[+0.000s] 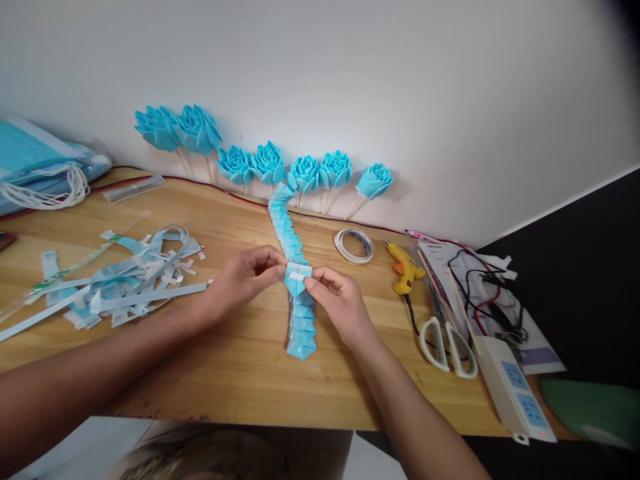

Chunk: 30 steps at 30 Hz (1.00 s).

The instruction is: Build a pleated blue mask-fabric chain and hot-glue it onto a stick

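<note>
A long chain of folded light-blue pieces (290, 230) runs across the wooden table (240, 360) from the wall toward me. My left hand (245, 277) pinches one folded piece with a white tape strip (298, 272) from the left. My right hand (337, 300) pinches the same piece from the right. Both hands have fingers closed on it, just above the table. The near end of the chain (301, 333) lies flat below my hands.
Several blue paper roses on sticks (270, 163) lean against the wall. Blue and white scraps (125, 280) lie left, stacked face masks (40, 167) far left. A tape roll (354, 245), yellow glue gun (404, 267), scissors (445, 340), power strip (515, 393) and cables sit right.
</note>
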Each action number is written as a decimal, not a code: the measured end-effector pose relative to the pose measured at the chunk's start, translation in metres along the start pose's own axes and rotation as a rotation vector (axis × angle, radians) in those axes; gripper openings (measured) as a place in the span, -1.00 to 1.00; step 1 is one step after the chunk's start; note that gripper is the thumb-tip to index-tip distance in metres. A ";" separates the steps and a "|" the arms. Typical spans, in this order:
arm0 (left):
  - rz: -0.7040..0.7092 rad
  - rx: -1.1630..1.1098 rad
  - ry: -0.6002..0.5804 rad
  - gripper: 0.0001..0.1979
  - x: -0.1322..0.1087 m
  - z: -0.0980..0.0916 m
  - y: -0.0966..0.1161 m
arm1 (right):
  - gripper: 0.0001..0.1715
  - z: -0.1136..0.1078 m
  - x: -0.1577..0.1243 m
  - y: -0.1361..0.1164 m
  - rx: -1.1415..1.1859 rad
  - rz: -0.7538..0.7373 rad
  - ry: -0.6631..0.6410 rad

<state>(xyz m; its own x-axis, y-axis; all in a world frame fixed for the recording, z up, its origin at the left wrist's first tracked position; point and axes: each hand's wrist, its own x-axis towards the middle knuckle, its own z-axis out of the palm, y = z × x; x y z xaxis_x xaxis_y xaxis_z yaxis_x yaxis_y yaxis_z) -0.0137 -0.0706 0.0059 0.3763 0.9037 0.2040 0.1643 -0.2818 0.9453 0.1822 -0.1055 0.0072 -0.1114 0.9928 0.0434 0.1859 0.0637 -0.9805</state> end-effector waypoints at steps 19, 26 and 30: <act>0.351 0.415 0.160 -0.97 -0.010 0.008 0.002 | -0.84 0.010 -0.005 -0.002 -0.375 -0.247 0.188; 0.385 0.427 0.102 -0.90 -0.009 0.006 0.008 | -0.84 0.010 -0.005 -0.002 -0.382 -0.233 0.197; 0.415 0.517 0.104 -0.87 -0.008 0.006 0.006 | -0.85 0.010 -0.005 -0.003 -0.386 -0.236 0.191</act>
<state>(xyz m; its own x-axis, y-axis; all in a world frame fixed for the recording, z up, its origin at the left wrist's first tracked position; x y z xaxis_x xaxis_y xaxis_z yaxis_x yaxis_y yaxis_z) -0.0100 -0.0815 0.0083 0.4172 0.7063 0.5719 0.4503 -0.7072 0.5450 0.1725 -0.1120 0.0075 -0.0196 0.9452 0.3260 0.5293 0.2864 -0.7986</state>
